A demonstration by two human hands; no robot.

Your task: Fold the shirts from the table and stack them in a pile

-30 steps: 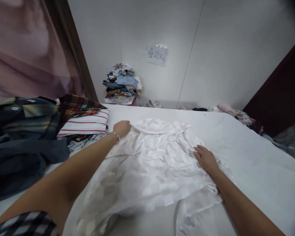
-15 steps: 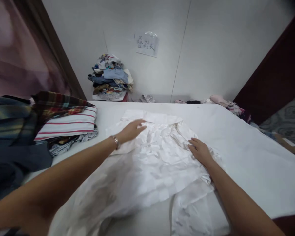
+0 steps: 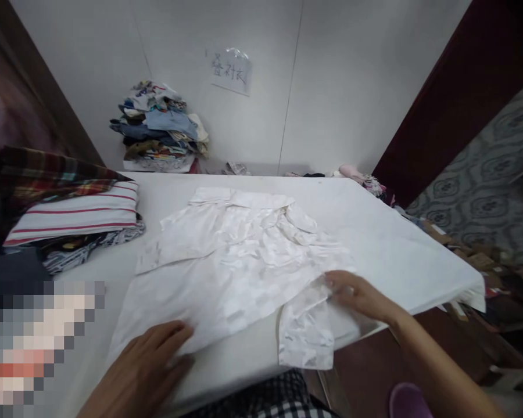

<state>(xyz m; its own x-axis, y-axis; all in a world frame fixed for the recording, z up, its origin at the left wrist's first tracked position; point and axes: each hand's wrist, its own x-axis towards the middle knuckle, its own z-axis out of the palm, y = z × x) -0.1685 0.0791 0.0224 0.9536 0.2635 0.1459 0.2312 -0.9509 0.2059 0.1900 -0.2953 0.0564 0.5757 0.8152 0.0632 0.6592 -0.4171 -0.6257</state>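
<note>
A white patterned shirt (image 3: 244, 261) lies spread on the white-covered table (image 3: 375, 232), its collar toward the wall and one sleeve (image 3: 307, 331) reaching toward the near edge. My left hand (image 3: 152, 354) rests over the lower left part of the shirt, fingers apart. On the right, my right hand (image 3: 353, 293) is at the top of that sleeve, beside the shirt's side. Its fingertips are blurred against the white cloth, and whether they pinch it is unclear.
Folded clothes (image 3: 82, 206), striped and plaid, lie at the left. A tall clothes pile (image 3: 161, 130) stands by the wall, under a paper sign (image 3: 230, 72). Small clothes (image 3: 366, 180) line the right back edge. Bottom right shows a purple object (image 3: 409, 400).
Both hands have moved toward the near edge, the left from the collar to the lower shirt, the right to the sleeve. The near sleeve lies flatter. The view has shifted right.
</note>
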